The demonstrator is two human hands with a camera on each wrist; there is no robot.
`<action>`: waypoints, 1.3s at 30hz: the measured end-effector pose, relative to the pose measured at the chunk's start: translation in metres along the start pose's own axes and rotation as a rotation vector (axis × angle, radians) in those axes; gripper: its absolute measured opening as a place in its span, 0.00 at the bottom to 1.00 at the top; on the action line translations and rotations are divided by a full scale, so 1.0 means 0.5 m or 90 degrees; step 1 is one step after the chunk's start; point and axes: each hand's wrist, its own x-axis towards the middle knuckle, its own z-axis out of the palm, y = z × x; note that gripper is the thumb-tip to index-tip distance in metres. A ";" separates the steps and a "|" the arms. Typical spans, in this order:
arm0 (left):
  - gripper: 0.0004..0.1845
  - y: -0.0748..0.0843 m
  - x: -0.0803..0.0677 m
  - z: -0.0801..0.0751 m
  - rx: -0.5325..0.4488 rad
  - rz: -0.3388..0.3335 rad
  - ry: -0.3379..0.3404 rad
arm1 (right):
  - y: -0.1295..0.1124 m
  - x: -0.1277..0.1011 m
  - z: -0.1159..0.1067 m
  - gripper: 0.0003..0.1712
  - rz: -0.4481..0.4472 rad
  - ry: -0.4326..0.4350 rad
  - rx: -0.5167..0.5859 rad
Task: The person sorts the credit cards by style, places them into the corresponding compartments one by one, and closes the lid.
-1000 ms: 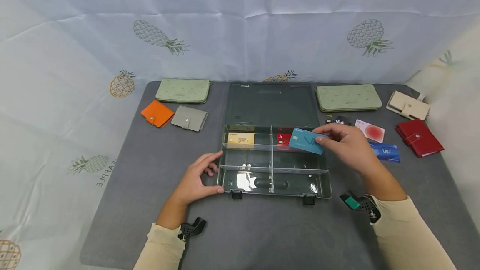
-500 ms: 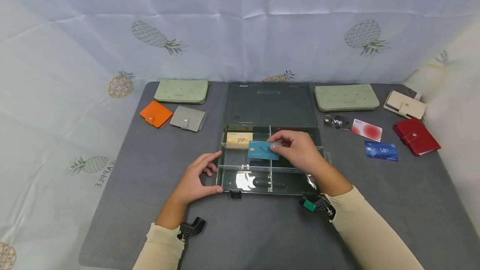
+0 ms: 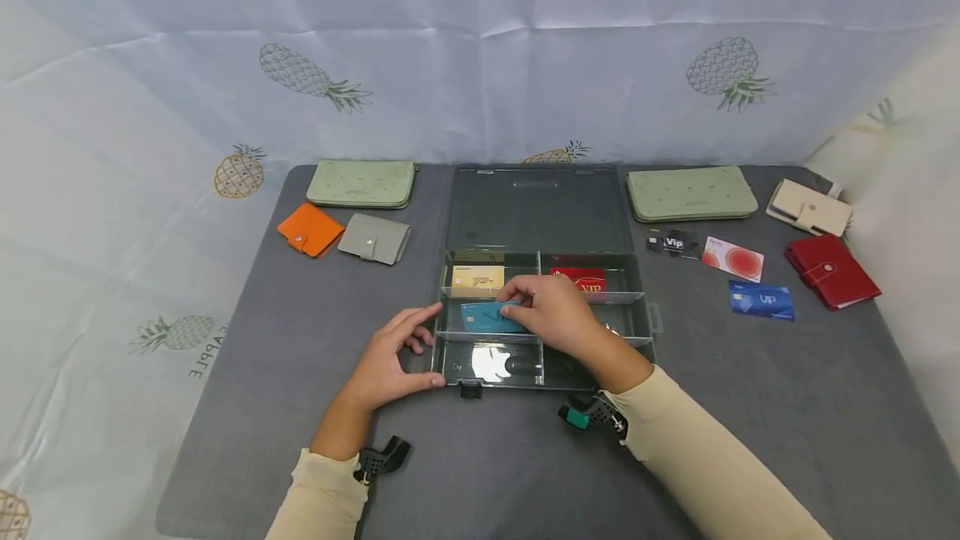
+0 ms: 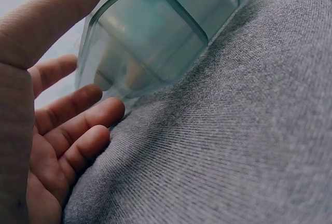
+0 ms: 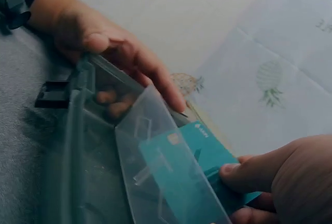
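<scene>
Carried leftward, the teal card (image 3: 486, 317) pinched by the right hand (image 3: 551, 315) reached the box's (image 3: 637, 332) middle-left compartment, unreleased, while the relaxed left hand (image 3: 390, 361) steadied it.

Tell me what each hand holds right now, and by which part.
The right hand pinches a teal plastic card by its right end, inside the clear compartment box. The left hand only rests against the box's left front corner.

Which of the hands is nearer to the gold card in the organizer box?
The right. The right hand holds the teal card in the compartment just in front of the gold card; the left hand rests at the box's near-left corner, farther away.
</scene>
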 end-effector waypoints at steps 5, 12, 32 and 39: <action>0.55 0.004 0.002 -0.001 0.006 -0.001 -0.004 | -0.003 -0.005 0.017 0.04 -0.048 -0.008 -0.103; 0.55 0.004 0.002 -0.001 0.000 0.005 -0.006 | -0.003 -0.007 0.030 0.09 -0.056 0.011 -0.156; 0.56 0.000 0.003 0.001 -0.010 0.011 -0.008 | 0.028 -0.040 0.008 0.19 -0.119 0.100 -0.035; 0.55 0.002 0.004 0.001 -0.011 0.018 -0.009 | 0.051 -0.079 -0.059 0.21 -0.116 0.143 0.066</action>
